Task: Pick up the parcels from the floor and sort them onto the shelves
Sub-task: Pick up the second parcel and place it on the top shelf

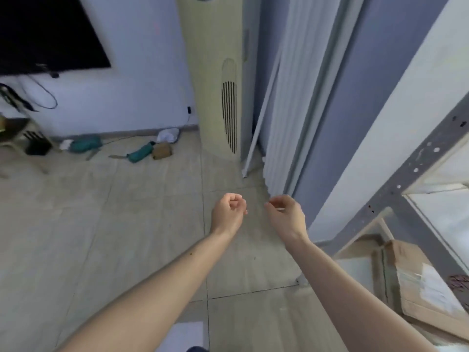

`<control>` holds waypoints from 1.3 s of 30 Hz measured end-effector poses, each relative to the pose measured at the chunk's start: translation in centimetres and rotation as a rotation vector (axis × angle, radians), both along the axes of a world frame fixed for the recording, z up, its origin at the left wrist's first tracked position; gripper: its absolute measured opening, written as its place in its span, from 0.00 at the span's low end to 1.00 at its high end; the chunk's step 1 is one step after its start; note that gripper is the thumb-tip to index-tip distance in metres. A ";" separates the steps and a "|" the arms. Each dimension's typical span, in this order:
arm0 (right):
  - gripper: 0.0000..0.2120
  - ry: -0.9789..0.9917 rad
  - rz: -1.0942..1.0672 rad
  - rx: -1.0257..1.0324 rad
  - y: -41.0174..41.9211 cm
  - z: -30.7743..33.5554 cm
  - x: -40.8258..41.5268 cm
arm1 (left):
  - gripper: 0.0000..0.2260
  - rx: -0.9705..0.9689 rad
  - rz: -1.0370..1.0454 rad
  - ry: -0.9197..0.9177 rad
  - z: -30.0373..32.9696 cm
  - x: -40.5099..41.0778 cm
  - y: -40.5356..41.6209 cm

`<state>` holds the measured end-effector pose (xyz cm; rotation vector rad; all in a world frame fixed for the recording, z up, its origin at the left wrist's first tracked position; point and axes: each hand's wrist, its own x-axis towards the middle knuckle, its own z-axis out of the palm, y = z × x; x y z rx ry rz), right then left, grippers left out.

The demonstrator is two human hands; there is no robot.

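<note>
Both my arms reach forward over the tiled floor. My left hand point(229, 212) is curled into a loose fist with nothing in it. My right hand point(286, 214) hangs beside it with its fingers curled in, also holding nothing. A brown cardboard parcel point(416, 280) with a white label lies on a low shelf of the grey metal rack point(396, 191) at the right, apart from both hands. A white flat parcel point(185, 336) lies on the floor at the bottom edge, between my forearms.
A tall cream floor air conditioner point(218, 80) stands ahead, with white curtains point(291, 110) to its right. Teal bags point(139, 152) and a brown pouch lie along the far wall. A dark screen point(45, 34) hangs at the upper left above a stool point(17, 138).
</note>
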<state>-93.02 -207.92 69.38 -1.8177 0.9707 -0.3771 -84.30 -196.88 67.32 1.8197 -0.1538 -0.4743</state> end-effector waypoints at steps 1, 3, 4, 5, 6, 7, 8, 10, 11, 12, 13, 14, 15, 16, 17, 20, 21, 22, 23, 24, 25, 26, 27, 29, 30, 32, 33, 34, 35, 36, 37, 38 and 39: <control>0.10 0.001 0.044 0.007 1.4 -0.2 0.9 | 0.02 0.007 0.030 -0.004 -0.1 0.4 1.8; 0.09 0.007 0.132 0.010 4.4 -0.4 2.5 | 0.01 0.029 0.096 -0.009 -0.2 1.1 5.4; 0.09 0.009 0.169 0.010 6.0 -0.5 3.2 | 0.01 0.031 0.128 -0.007 -0.1 1.3 7.2; 0.08 0.010 0.202 0.017 7.5 -0.6 3.9 | 0.02 0.023 0.161 -0.002 -0.1 1.4 9.0; 0.08 0.013 0.234 0.029 9.1 -0.8 4.4 | 0.03 0.021 0.190 0.006 0.1 1.4 10.8; 0.08 0.014 0.265 0.040 10.8 -0.8 4.8 | 0.02 0.019 0.218 0.007 0.2 1.3 12.5; 0.08 0.013 0.294 0.048 12.5 -0.8 5.2 | 0.03 0.021 0.247 0.009 0.3 1.3 14.3; 0.08 0.010 0.347 0.063 16.0 -0.9 5.7 | 0.06 0.014 0.305 0.017 0.3 1.1 17.9; 0.08 0.011 0.377 0.069 17.7 -0.9 5.9 | 0.05 0.009 0.335 0.022 0.3 1.0 19.8; 0.08 0.015 0.410 0.071 19.5 -1.0 6.0 | 0.05 0.005 0.364 0.025 0.2 0.8 21.6; 0.08 0.019 0.441 0.071 21.2 -1.0 6.2 | 0.04 -0.004 0.393 0.027 0.1 0.5 23.3; 0.08 0.021 0.469 0.073 22.9 -1.0 6.4 | 0.04 -0.012 0.423 0.031 0.1 0.2 25.1; 0.09 0.020 0.498 0.074 24.5 -1.1 6.6 | 0.05 -0.022 0.455 0.031 0.0 -0.1 26.9; 0.09 0.021 0.526 0.074 26.2 -1.1 6.8 | 0.04 -0.037 0.486 0.033 -0.1 -0.4 28.6; 0.08 0.022 0.556 0.076 27.8 -1.1 7.0 | 0.04 -0.050 0.514 0.030 -0.2 -0.7 30.4; 0.08 0.037 0.654 0.095 32.4 -1.3 7.8 | 0.02 -0.082 0.610 0.030 -0.6 -1.2 35.2; 0.08 0.044 0.688 0.094 33.9 -1.4 8.1 | 0.02 -0.089 0.652 0.035 -0.8 -1.3 36.7; 0.08 0.050 0.720 0.093 35.3 -1.4 8.6 | 0.02 -0.094 0.694 0.039 -0.8 -1.3 38.1; 0.09 0.053 0.751 0.091 36.6 -1.5 9.0 | 0.03 -0.101 0.731 0.043 -0.9 -1.2 39.4; 0.09 0.058 0.782 0.087 38.0 -1.6 9.6 | 0.04 -0.106 0.764 0.046 -1.0 -1.1 40.7; 0.10 0.064 0.814 0.080 39.3 -1.6 10.3 | 0.05 -0.110 0.794 0.046 -0.9 -0.9 42.0; 0.10 0.067 0.848 0.073 40.6 -1.7 11.0 | 0.05 -0.112 0.823 0.045 -0.9 -0.7 43.2; 0.11 0.065 0.883 0.066 41.8 -1.7 11.7 | 0.05 -0.121 0.856 0.045 -0.9 -0.3 44.3; 0.11 0.059 0.946 0.054 44.3 -1.9 13.4 | 0.02 -0.135 0.932 0.050 -0.9 0.4 46.6; 0.11 0.055 0.978 0.054 45.5 -2.0 14.4 | 0.02 -0.141 0.974 0.051 -0.9 0.8 47.7; 0.10 0.055 1.042 0.046 47.8 -2.2 16.1 | 0.04 -0.165 1.051 0.052 -1.0 1.5 49.9; 0.10 0.053 1.075 0.047 48.9 -2.3 16.9 | 0.06 -0.172 1.083 0.056 -1.0 1.8 50.9; 0.10 0.051 1.106 0.057 50.1 -2.4 17.6 | 0.07 -0.171 1.109 0.062 -1.0 2.0 52.0; 0.10 0.051 1.137 0.070 51.3 -2.7 18.2 | 0.08 -0.171 1.130 0.071 -1.1 2.1 53.0; 0.10 0.054 1.167 0.080 52.6 -2.8 18.7 | 0.08 -0.173 1.151 0.084 -1.1 2.1 54.0; 0.09 0.061 1.195 0.085 53.9 -3.1 19.1 | 0.08 -0.180 1.178 0.100 -1.3 2.1 55.1; 0.09 0.067 1.221 0.089 55.2 -3.3 19.5 | 0.07 -0.189 1.206 0.116 -1.3 2.1 56.1; 0.09 0.072 1.245 0.093 56.5 -3.5 19.8 | 0.06 -0.191 1.234 0.127 -1.5 2.1 57.2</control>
